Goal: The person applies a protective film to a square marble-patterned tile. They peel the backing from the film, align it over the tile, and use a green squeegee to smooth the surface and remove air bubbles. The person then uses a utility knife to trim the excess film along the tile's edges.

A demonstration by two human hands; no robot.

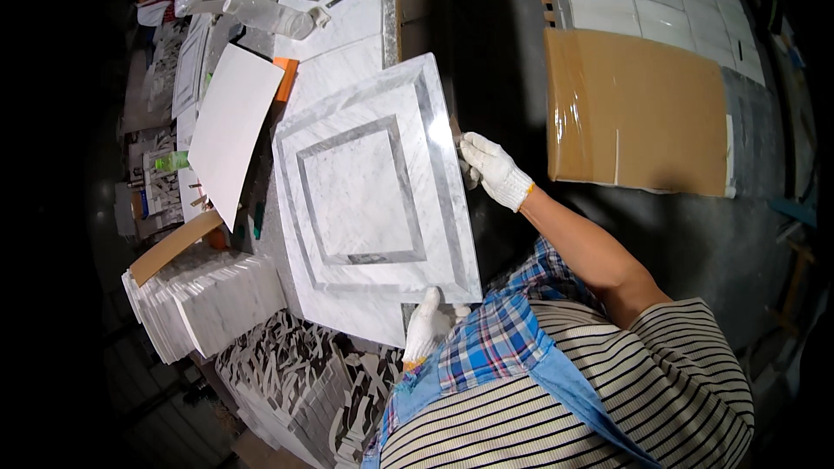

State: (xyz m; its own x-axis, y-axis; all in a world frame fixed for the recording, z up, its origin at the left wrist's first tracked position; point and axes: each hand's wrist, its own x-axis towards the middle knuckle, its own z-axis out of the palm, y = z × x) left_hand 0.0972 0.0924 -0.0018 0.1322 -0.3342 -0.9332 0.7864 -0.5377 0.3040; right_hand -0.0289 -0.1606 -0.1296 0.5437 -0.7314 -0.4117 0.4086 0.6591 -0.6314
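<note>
Pinching the panel [356,198] by its near edge, the gloved left hand [424,330] sets its thumb on top, its fingers partly hidden. Strips [282,365] lie in a heap to the left of this grip, with a stack of slabs [234,300] just beyond them. The panel, pale marble with grey bands framing its middle, stretches away from the left hand. At its right edge is the gloved right hand [495,172], fingers curled; whether they clasp the panel, I cannot tell. Across the panel from that hand are a white sheet [234,126] and an orange block [285,80]; to the hand's right is a carton [638,108]. Farther off, past the panel, a bottle [274,18] lies on its side.
</note>
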